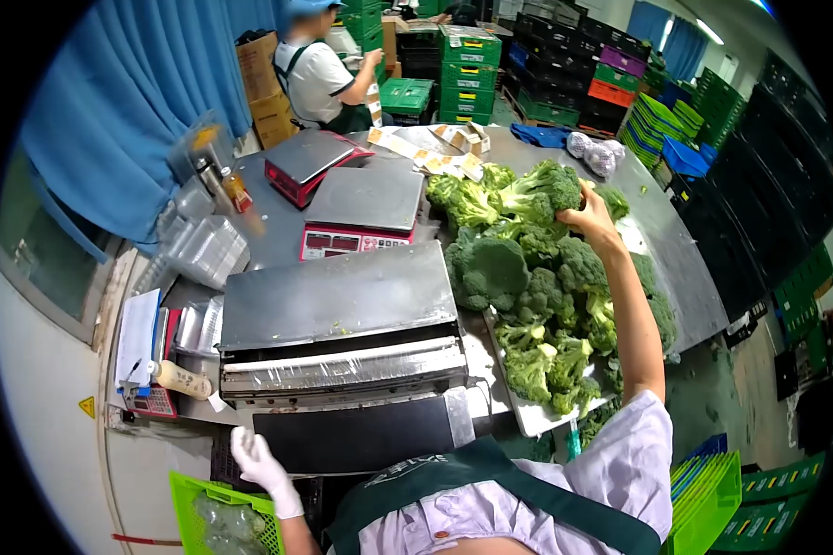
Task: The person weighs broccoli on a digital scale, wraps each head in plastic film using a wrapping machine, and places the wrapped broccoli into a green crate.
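My right hand (590,222) reaches to the far side of a broccoli pile (565,277), its fingers closed round a broccoli head (548,188). That head's crown points right and its pale stem points left. Several more heads lie heaped underneath, partly over a white board (535,418). My left hand (261,465), in a white glove, hangs low near the front of the wrapping machine (342,370), above a lime-green crate (180,509). Its fingers are loosely stretched and nothing shows in them. Clear wrapped items (230,523) lie inside the crate.
Two scales (359,208) stand behind the wrapper. Stacked clear trays (208,250) and a bottle (183,379) line the left side. A seated co-worker (319,79) holds a label strip at the back. Netted purple-white produce (596,153) lies at the far right; stacked crates (469,74) rise behind.
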### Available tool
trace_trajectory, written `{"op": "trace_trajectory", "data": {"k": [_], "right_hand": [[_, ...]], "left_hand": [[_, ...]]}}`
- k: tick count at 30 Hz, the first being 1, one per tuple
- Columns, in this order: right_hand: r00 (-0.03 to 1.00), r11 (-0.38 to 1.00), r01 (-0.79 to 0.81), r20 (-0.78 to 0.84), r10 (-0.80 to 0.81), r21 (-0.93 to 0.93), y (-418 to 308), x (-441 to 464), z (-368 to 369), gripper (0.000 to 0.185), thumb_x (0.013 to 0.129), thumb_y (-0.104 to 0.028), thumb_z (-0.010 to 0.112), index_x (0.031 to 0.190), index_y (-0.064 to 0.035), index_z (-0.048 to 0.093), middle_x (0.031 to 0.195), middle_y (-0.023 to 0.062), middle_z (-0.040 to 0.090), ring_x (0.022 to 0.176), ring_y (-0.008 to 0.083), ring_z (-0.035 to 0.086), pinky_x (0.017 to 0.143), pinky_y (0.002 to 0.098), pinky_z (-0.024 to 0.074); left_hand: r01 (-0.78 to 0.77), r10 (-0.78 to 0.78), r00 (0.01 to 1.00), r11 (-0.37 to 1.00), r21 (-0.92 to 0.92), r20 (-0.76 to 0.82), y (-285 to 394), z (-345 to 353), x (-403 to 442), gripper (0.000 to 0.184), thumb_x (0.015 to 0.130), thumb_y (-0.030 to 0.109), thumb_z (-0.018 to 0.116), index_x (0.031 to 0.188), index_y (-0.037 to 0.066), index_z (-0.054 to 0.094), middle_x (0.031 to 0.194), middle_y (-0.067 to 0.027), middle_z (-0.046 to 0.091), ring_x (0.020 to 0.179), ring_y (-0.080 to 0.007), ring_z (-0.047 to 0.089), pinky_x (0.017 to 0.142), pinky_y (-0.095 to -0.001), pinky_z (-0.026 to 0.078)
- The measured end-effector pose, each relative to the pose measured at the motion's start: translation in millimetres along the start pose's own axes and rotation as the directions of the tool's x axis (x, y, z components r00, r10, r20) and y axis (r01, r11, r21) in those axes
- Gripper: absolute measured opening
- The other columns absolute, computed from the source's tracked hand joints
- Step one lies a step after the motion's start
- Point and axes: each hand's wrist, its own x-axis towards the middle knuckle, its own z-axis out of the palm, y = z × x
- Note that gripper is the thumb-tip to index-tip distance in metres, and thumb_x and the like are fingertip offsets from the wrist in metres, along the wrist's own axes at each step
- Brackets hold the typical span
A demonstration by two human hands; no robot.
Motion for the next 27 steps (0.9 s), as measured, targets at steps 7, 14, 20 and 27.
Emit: {"op": "trace_trajectory", "data": {"k": [7,14,20,27], "right_hand": [[0.935,0.832,0.349,0.226,-0.274,-0.432,19,107,121,0.084,0.051,-0.030,0.074,0.124,0.0022,0.047,0.107,0.0207,0.061,0.098,0.0290,0.059,0.087,0.0323,0.0464],[0.821,0.490,0.542,0.554,-0.137,-0.683,44,200,265,0.083,0.049,-0.032,0.077,0.124,-0.0123,0.046,0.115,0.0163,0.053,0.106,0.0334,0.054,0.088,0.0405,0.0467],[0.741,0.376,0.638,0.668,-0.066,-0.672,35,239,313,0.084,0.057,-0.023,0.072,0.135,-0.0232,0.039,0.128,0.0154,0.047,0.113,0.0343,0.050,0.091,0.0429,0.0450],[0.632,0.431,0.702,0.775,-0.007,-0.568,29,252,314,0.080,0.057,-0.020,0.073,0.132,-0.0139,0.044,0.128,0.0216,0.046,0.113,0.0335,0.050,0.098,0.0369,0.0409]], "left_hand": [[-0.530,0.416,0.846,0.723,0.443,0.333,12,45,-50,0.033,0.076,0.007,0.061,0.109,0.004,0.057,0.116,-0.0148,0.053,0.105,-0.0321,0.050,0.092,-0.0417,0.037],[-0.450,0.331,0.891,0.743,0.496,0.312,8,49,-49,0.027,0.073,0.008,0.063,0.100,0.005,0.061,0.114,-0.0122,0.054,0.105,-0.0307,0.049,0.091,-0.0426,0.035],[-0.403,0.271,0.910,0.755,0.517,0.313,13,50,-46,0.021,0.074,0.007,0.062,0.095,0.004,0.062,0.112,-0.0128,0.055,0.101,-0.0312,0.050,0.089,-0.0414,0.036],[-0.395,0.255,0.912,0.755,0.524,0.320,10,50,-45,0.025,0.071,0.004,0.063,0.096,0.007,0.063,0.112,-0.0118,0.055,0.101,-0.0305,0.051,0.088,-0.0423,0.037]]}}
